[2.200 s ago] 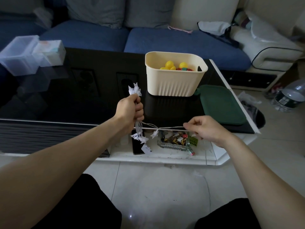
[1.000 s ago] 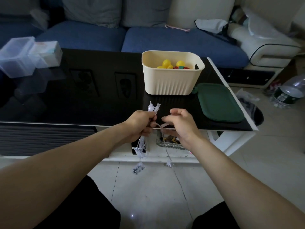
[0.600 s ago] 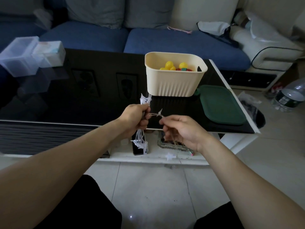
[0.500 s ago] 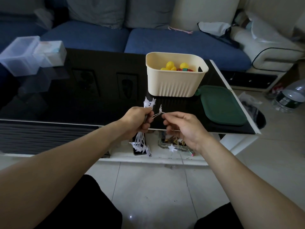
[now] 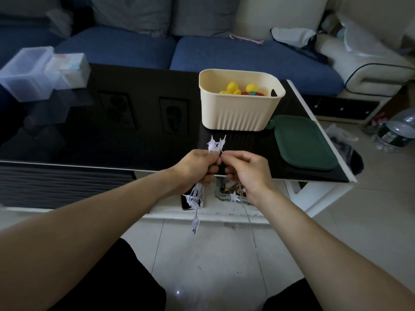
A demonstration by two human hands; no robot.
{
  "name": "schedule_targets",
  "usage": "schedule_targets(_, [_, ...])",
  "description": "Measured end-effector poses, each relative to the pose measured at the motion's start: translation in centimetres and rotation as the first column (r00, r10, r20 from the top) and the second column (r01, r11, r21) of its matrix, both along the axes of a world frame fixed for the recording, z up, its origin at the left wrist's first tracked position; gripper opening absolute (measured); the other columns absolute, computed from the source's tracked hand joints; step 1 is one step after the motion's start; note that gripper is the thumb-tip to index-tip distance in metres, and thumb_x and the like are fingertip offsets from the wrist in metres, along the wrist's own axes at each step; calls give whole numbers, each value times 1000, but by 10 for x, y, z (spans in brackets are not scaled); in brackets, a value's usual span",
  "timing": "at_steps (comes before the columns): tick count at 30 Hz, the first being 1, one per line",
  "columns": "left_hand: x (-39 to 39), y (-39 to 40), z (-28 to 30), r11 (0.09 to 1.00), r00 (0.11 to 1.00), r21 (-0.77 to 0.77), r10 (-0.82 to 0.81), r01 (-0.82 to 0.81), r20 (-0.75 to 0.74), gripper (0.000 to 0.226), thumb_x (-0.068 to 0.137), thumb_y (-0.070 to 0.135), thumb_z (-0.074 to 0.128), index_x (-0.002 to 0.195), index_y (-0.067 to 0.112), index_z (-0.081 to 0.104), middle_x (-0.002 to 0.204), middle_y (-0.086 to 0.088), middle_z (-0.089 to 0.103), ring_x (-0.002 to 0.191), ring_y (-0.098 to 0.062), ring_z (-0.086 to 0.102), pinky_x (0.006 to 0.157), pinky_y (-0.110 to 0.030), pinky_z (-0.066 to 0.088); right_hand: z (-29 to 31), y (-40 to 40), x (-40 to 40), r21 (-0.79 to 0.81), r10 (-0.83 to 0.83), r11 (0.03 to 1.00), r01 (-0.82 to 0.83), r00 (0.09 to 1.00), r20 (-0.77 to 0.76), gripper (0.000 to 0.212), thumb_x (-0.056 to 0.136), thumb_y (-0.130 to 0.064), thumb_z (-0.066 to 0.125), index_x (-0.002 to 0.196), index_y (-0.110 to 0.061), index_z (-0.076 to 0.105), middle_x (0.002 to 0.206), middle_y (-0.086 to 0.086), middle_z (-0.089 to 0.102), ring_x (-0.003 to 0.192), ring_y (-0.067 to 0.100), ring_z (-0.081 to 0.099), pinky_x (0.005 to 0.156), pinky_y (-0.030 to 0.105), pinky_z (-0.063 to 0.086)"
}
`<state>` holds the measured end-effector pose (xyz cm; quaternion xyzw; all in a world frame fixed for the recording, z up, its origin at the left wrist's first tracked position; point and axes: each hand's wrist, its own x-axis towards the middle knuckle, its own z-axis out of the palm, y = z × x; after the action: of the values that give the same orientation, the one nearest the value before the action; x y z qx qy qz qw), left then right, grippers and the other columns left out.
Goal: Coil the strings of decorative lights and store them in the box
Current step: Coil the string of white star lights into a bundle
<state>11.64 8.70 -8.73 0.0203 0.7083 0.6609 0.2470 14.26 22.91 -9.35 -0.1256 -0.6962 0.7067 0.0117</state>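
A string of white star-shaped lights (image 5: 195, 197) is bundled in my left hand (image 5: 197, 169), which grips it in a fist at the table's front edge. Stars stick out above the fist and more hang below it. Close beside it, my right hand (image 5: 247, 171) pinches the loose end of the string next to the top stars; one star dangles under this hand. The cream ribbed box (image 5: 240, 111) stands on the black table behind my hands, holding yellow balls and red and green pieces. Its dark green lid (image 5: 303, 142) lies flat to its right.
The black glass coffee table (image 5: 101, 131) carries two clear plastic containers (image 5: 40, 72) at the far left. A lower white shelf holds a phone and a small tray of bits. A blue sofa runs behind the table, and a water bottle (image 5: 397, 133) lies on the floor at right.
My right hand, first stretched out to the right with the string taut, has come in to my left hand. The bundle in the left fist has grown and the free length is shorter.
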Motion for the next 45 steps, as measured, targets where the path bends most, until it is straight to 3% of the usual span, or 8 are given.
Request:
schedule_targets(8, [-4,-3,-9,984,984,-131,98,-118,-149,36,108,22,34,82,5,53,60,-7,53,40,-15,46,42,-25,39,-2,4,1,609,458,707,-359,889,-8,61,91,-30,72,147,-32,47,103,-2,55,77,3,55,77,17,42])
schedule_targets(21, [-7,-1,-6,977,970,40,214,-211,-114,31,105,20,38,79,10,50,56,-2,41,45,-15,36,47,-26,30,8,1,15,543,527,690,-478,846,76,94,94,-29,69,159,-34,1,70,4,69,58,7,62,61,18,50])
schedule_targets(24, [-11,1,-3,949,940,49,315,-312,-128,31,105,19,36,79,11,50,59,-3,44,47,-16,42,48,-29,35,6,2,13,544,446,743,-390,894,32,65,93,-24,70,149,-22,37,73,1,69,60,2,62,63,22,49])
schedule_targets(27, [-16,-1,7,897,907,170,419,-407,-35,30,105,15,33,80,10,47,69,-10,56,57,-23,60,57,-35,53,8,8,9,610,386,734,-298,922,-14,3,90,-23,71,88,-24,69,70,-8,67,58,-2,58,58,16,43])
schedule_targets(32, [-17,-15,17,793,904,435,375,-428,206,28,103,11,29,79,12,43,64,-14,63,81,-40,72,78,-46,58,7,16,4,368,434,808,-461,887,159,7,92,-15,68,94,-22,69,101,0,71,87,13,67,87,35,58])
schedule_targets(35, [-16,-16,17,759,882,450,405,-471,240,24,97,7,33,76,11,43,52,-8,47,59,-34,66,66,-41,60,7,20,5,57,502,853,-520,844,189,13,95,-7,64,108,-5,65,98,14,70,83,25,71,78,44,62])
schedule_targets(42, [-13,-19,17,799,872,355,471,-485,131,29,95,8,33,68,18,38,48,4,23,42,-12,16,40,-22,21,8,36,2,117,549,811,-573,815,182,67,82,4,76,139,-20,50,124,13,61,64,21,67,54,29,55])
schedule_targets(45, [-13,-22,19,764,827,336,555,-550,93,30,94,11,35,65,20,35,47,4,23,42,-11,15,40,-20,14,7,52,-2,202,594,741,-641,765,247,50,80,0,79,125,-12,63,100,12,71,63,18,63,57,29,53])
